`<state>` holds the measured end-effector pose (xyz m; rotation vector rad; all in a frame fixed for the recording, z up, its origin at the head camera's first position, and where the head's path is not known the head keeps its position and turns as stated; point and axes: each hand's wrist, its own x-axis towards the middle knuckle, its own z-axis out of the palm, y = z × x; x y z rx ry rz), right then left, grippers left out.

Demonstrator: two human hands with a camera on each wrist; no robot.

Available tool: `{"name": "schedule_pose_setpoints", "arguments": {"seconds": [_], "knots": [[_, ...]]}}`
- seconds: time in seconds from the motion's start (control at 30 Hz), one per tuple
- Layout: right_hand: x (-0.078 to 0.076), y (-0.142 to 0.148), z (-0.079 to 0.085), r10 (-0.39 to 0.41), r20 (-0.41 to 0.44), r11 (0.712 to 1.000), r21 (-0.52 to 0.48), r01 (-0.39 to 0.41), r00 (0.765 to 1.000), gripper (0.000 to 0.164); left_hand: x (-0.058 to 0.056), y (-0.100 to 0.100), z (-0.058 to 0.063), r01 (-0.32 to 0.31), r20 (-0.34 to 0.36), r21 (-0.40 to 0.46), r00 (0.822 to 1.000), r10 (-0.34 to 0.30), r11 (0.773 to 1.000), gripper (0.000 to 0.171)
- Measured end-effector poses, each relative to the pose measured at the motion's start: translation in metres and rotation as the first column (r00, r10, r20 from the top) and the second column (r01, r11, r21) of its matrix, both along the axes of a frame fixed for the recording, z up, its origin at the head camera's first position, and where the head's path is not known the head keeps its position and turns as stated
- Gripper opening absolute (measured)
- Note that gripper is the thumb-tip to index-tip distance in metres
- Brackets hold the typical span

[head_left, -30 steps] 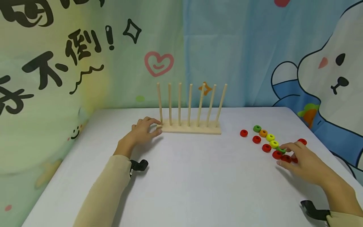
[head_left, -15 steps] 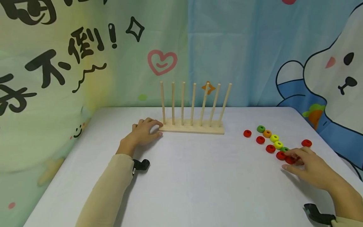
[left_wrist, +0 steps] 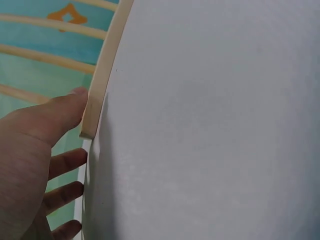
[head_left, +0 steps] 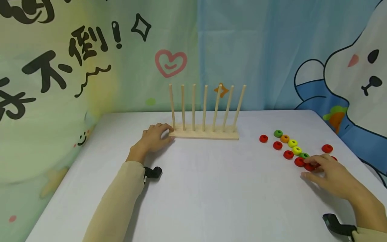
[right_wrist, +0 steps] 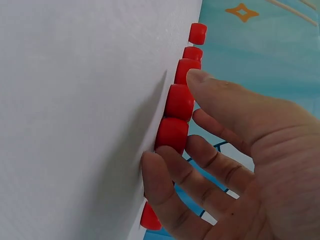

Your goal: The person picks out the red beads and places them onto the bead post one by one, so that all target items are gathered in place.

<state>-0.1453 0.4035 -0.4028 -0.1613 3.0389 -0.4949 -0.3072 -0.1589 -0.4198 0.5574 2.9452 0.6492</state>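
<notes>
A wooden peg rack [head_left: 205, 133] with a row of upright bare pegs stands at the back of the table. My left hand [head_left: 156, 137] holds its left end; in the left wrist view the thumb [left_wrist: 62, 112] rests against the base and other fingers spread beyond the end. Over the near end of the bead row, my right hand [head_left: 335, 174] has its fingers spread, index fingertip beside a red bead [head_left: 309, 167]. The right wrist view shows red beads [right_wrist: 179, 102] between thumb and fingers, with no clear grip on any.
Several red beads [head_left: 288, 154] lie in a slanting line on the white table [head_left: 211, 188]. Alongside are green [head_left: 278, 133], orange [head_left: 285, 138] and yellow beads [head_left: 292, 143]. Another red bead [head_left: 327, 148] sits behind the right hand. A printed curtain [head_left: 229, 50] hangs behind.
The right hand has drawn slightly back from the green bead, leaving more of it visible. The left hand stays at the rack's end. The head view has shifted a little.
</notes>
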Motion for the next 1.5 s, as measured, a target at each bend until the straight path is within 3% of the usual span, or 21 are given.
{"name": "schedule_pose_setpoints", "arguments": {"seconds": [0.17,0.37,0.9,1.03,1.27,1.5], "knots": [[0.000,-0.001,-0.001,-0.034,0.003,0.999,-0.014,0.034,0.999,0.071,0.000,0.002,0.002,-0.019,0.044,0.003,0.999,0.019,1.000,0.038],[-0.001,0.004,0.000,-0.074,0.016,0.996,-0.043,0.074,0.997,0.070,0.000,0.005,-0.003,-0.042,0.110,0.017,0.993,0.040,0.999,0.040],[-0.012,0.006,-0.007,-0.056,0.009,0.998,-0.004,0.056,0.998,0.043,-0.002,0.002,0.000,-0.059,0.092,-0.015,0.994,0.061,0.998,0.042],[-0.015,0.004,-0.002,-0.053,0.030,0.999,0.005,0.053,0.998,0.041,-0.001,0.001,0.003,-0.063,0.100,-0.014,0.993,0.064,0.998,0.044],[-0.023,-0.002,0.013,-0.036,-0.009,0.999,-0.012,0.036,0.999,0.043,-0.001,-0.002,0.003,-0.080,0.086,-0.013,0.993,0.081,0.997,0.047],[-0.024,-0.013,0.012,-0.072,-0.015,0.997,-0.038,0.072,0.997,0.044,-0.005,-0.001,-0.004,-0.068,0.067,-0.029,0.995,0.070,0.997,0.047]]}}
